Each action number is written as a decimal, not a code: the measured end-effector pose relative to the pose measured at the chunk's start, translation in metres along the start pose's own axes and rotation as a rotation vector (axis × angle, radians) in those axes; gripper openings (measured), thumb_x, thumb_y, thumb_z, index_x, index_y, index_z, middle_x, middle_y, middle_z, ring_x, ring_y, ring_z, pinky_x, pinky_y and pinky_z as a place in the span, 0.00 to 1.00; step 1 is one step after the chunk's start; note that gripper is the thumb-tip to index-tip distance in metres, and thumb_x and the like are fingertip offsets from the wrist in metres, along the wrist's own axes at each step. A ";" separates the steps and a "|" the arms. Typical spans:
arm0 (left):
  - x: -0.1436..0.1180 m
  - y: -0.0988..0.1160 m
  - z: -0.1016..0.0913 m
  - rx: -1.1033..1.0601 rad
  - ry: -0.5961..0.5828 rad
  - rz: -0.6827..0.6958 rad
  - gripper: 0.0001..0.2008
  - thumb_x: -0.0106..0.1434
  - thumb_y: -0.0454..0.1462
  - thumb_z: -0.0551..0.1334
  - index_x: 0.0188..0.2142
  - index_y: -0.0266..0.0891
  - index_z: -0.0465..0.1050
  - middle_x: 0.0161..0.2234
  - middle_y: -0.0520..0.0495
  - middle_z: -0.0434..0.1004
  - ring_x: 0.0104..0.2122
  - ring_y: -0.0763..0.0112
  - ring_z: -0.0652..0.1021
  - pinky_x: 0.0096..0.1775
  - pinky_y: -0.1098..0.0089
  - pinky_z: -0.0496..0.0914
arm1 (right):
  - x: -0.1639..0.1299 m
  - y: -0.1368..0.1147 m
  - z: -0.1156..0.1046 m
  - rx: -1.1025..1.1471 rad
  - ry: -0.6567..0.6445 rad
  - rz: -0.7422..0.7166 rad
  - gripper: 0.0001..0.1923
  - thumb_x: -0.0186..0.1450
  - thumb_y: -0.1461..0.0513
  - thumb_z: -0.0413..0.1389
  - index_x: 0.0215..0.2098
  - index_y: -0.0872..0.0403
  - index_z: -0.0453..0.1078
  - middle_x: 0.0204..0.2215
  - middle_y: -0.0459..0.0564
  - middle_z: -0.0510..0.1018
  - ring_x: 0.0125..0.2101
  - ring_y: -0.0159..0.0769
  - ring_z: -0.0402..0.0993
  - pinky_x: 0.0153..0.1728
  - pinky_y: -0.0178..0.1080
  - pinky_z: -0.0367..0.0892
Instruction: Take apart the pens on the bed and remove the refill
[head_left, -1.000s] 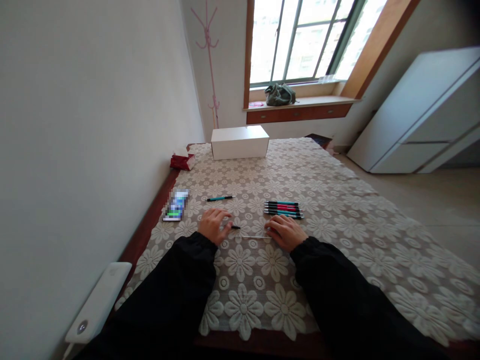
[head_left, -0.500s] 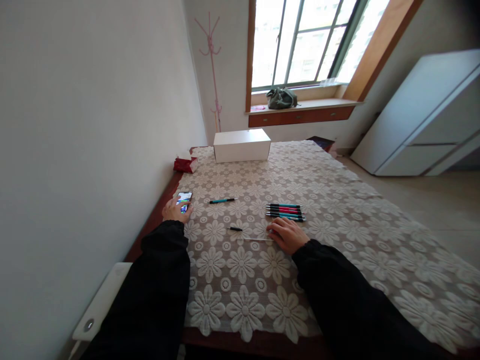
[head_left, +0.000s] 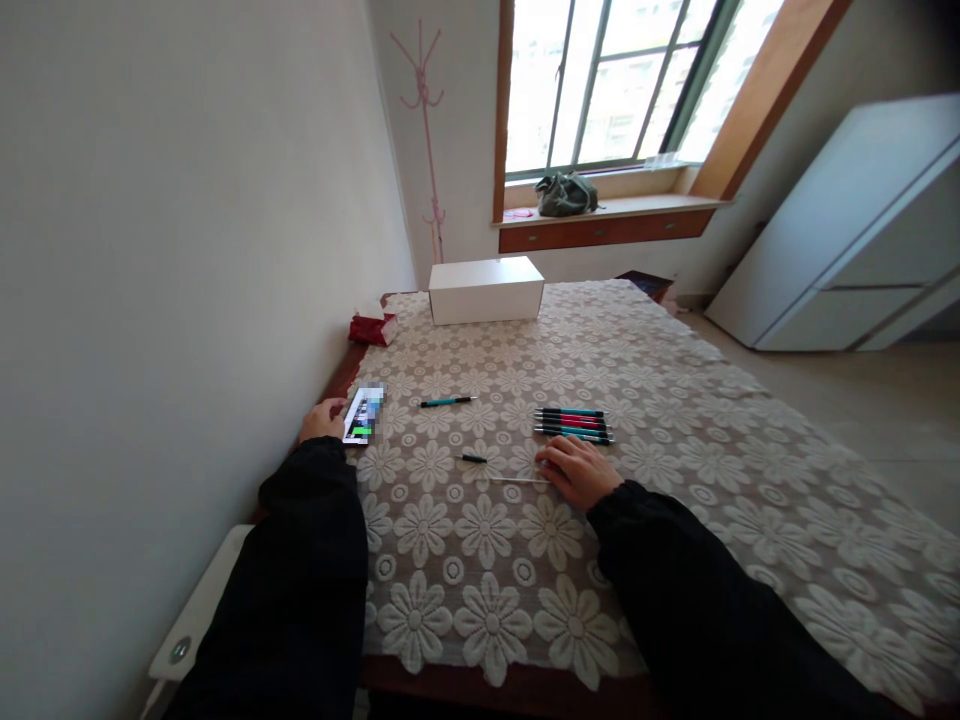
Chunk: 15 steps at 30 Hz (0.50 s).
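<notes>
My left hand (head_left: 323,421) is at the left edge of a smartphone (head_left: 364,415), whose screen is lit and blurred out. Its fingers are bent and loosely apart, near or touching the phone's edge. My right hand (head_left: 580,470) rests on the cloth with curled fingers; a small pale bit shows at the fingertips, too small to name. From under that hand a thin white stick (head_left: 516,480), like a pen refill, sticks out leftward. A short black pen part (head_left: 473,459) lies left of it. Just beyond the hand is a row of several teal, red and black pens (head_left: 573,424).
A single teal and black pen (head_left: 447,402) lies between phone and row. A white box (head_left: 486,292) stands at the far end of the lace tablecloth (head_left: 491,620). A red tissue pack (head_left: 373,330) sits at the far left edge, by the wall (head_left: 187,250).
My left hand has slid left off the phone screen to its side, uncovering the screen. My right hand stays where it was. The view has shifted slightly.
</notes>
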<state>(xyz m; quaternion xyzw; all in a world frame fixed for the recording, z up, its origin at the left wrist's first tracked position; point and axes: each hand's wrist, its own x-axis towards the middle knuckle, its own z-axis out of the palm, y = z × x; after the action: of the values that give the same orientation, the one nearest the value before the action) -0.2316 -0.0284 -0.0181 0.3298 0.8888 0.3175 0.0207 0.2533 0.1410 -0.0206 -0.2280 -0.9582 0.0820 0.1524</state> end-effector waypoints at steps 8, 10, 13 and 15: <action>0.011 -0.012 0.000 -0.200 -0.173 -0.095 0.30 0.43 0.29 0.56 0.50 0.39 0.71 0.47 0.42 0.81 0.49 0.55 0.79 0.43 0.62 0.75 | 0.000 0.000 0.001 0.001 0.017 0.002 0.10 0.70 0.58 0.53 0.42 0.49 0.75 0.42 0.53 0.78 0.43 0.43 0.70 0.46 0.44 0.65; 0.014 -0.012 -0.002 -0.243 -0.219 -0.099 0.32 0.40 0.28 0.56 0.49 0.37 0.70 0.48 0.41 0.80 0.51 0.54 0.78 0.41 0.63 0.76 | 0.000 0.001 0.002 -0.001 0.011 0.005 0.10 0.70 0.58 0.53 0.42 0.49 0.75 0.42 0.52 0.78 0.43 0.43 0.70 0.46 0.45 0.65; 0.016 -0.011 -0.005 -0.284 -0.280 -0.092 0.34 0.37 0.28 0.56 0.49 0.37 0.69 0.49 0.40 0.79 0.54 0.53 0.76 0.41 0.65 0.76 | 0.000 0.002 0.003 -0.001 0.007 0.000 0.10 0.70 0.57 0.53 0.42 0.49 0.75 0.42 0.53 0.78 0.43 0.43 0.70 0.46 0.45 0.65; 0.015 -0.010 -0.007 -0.299 -0.316 -0.084 0.37 0.36 0.27 0.57 0.51 0.36 0.68 0.51 0.40 0.77 0.54 0.54 0.75 0.42 0.65 0.76 | 0.000 0.003 0.004 -0.002 0.008 -0.005 0.10 0.70 0.57 0.53 0.42 0.49 0.75 0.42 0.53 0.78 0.43 0.43 0.70 0.47 0.45 0.65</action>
<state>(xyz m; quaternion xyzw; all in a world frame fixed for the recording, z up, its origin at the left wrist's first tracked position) -0.2505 -0.0294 -0.0156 0.3317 0.8306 0.3887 0.2215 0.2532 0.1434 -0.0248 -0.2259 -0.9582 0.0797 0.1563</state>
